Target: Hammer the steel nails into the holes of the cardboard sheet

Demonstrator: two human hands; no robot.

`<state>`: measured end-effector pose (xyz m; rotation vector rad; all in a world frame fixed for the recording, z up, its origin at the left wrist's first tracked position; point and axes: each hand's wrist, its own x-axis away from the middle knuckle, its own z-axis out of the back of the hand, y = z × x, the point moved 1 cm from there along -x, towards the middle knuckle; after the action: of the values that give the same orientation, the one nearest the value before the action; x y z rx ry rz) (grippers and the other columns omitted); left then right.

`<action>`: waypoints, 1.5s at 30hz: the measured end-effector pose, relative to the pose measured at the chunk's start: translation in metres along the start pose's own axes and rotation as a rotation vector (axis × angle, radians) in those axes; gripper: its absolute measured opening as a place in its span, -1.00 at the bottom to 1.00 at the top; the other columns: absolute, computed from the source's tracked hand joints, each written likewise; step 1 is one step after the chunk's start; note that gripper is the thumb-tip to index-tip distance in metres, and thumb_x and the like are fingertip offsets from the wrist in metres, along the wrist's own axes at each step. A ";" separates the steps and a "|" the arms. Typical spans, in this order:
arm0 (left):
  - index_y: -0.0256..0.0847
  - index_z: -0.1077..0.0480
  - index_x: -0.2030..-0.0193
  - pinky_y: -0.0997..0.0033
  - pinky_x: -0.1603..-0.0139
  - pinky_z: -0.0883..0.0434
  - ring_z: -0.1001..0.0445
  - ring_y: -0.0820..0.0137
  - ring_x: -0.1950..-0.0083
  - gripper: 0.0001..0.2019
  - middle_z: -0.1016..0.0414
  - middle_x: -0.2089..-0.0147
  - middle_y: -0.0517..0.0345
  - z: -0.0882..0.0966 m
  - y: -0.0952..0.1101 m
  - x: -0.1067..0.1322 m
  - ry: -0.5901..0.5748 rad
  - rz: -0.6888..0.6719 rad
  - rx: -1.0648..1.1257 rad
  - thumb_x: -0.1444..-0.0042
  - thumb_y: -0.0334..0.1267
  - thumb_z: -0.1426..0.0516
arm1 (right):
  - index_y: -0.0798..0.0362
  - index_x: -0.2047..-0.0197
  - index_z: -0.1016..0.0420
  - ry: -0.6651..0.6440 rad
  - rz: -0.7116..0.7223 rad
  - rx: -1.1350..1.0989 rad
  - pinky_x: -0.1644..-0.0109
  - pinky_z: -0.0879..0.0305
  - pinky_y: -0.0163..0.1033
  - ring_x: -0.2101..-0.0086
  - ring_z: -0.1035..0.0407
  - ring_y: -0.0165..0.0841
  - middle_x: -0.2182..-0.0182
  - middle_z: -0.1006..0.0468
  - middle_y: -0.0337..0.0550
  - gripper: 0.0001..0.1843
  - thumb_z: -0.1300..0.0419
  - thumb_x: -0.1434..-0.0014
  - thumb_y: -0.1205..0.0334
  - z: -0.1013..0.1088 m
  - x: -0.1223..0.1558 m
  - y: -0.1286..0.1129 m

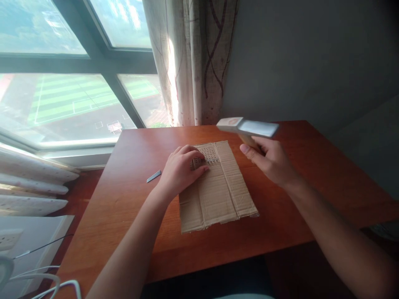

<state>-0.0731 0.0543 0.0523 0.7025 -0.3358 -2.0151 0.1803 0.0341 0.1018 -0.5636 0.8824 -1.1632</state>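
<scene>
My right hand [270, 160] is wrapped round the wooden handle of a hammer [260, 128]. Its metal head is raised above the table, to the right of a piece of cardboard [215, 191]. On the cardboard's upper part rests my left hand [185, 164], fingers curled, thumb and forefinger drawn close together. Whatever may be between those fingertips is too small to make out. Beside them, rows of small dark dots [209, 154], holes or nail heads, mark the cardboard. A small bundle of grey metal nails [153, 176] lies left of my left hand.
The cardboard lies on a reddish-brown wooden table [124, 216]. Behind it hang a patterned curtain [187, 62] and a grey wall [296, 62]. A window [68, 99] stands at the left. White cables [59, 280] run by the lower left corner.
</scene>
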 end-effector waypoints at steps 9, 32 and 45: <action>-0.09 -0.53 0.17 0.06 -0.11 -0.42 -0.48 0.18 -0.02 -0.83 -0.54 0.03 0.09 0.001 0.001 0.000 0.000 0.014 0.003 -0.10 -0.19 -0.33 | -0.03 0.57 -0.03 0.430 -0.005 -0.469 0.65 0.14 -0.29 0.70 0.06 -0.54 0.72 -0.02 -0.42 -0.38 -0.24 -0.21 -0.22 -0.007 -0.002 0.024; -0.13 -0.52 0.14 0.17 -0.04 -0.47 -0.52 0.25 0.03 -0.84 -0.56 0.03 0.04 0.012 0.007 -0.001 0.072 0.002 0.054 -0.18 -0.16 -0.25 | -0.04 0.56 0.03 0.509 0.054 -0.473 0.66 0.17 -0.30 0.71 0.08 -0.53 0.70 0.03 -0.43 -0.39 -0.17 -0.25 -0.23 -0.006 0.004 0.036; -0.08 -0.53 0.22 0.32 0.32 -0.30 -0.53 0.26 0.28 -0.77 -0.61 0.21 0.11 0.052 -0.049 0.056 -0.039 0.524 -0.429 -0.24 -0.11 -0.07 | -0.05 0.54 0.00 0.557 0.079 -0.484 0.65 0.16 -0.28 0.71 0.06 -0.52 0.70 0.01 -0.42 -0.44 -0.19 -0.27 -0.15 -0.005 0.003 0.038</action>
<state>-0.1605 0.0301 0.0502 0.2667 -0.0868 -1.5269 0.1971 0.0433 0.0683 -0.5920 1.6772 -1.0486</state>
